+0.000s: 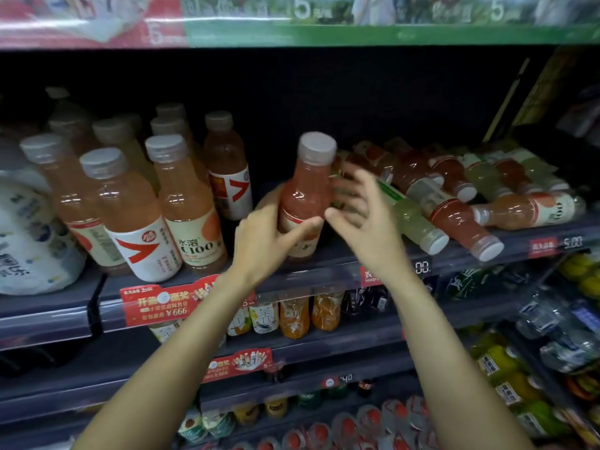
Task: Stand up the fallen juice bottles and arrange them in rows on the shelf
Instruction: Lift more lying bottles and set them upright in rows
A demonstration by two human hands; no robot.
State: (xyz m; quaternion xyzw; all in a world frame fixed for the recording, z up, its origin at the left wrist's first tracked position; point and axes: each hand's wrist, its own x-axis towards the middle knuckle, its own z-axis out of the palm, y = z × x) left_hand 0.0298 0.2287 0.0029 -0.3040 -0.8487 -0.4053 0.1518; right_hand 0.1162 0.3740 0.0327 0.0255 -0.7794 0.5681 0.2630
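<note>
A pink-orange juice bottle [306,193] with a grey cap stands upright on the dark shelf [324,274]. My left hand [269,235] is wrapped around its lower body. Just right of the bottle, my right hand [360,216] is blurred, its fingers spread and holding nothing. Several juice bottles lie fallen in a heap [454,196] to the right, red, orange and pale green, caps pointing forward. Upright orange bottles in rows [139,203] fill the left part of the shelf.
A white bagged product [29,241] sits at the far left. Price tags and a red promo label [162,303] hang on the shelf's front rail. Lower shelves hold more drinks. The shelf above [292,34] overhangs close over the bottle tops.
</note>
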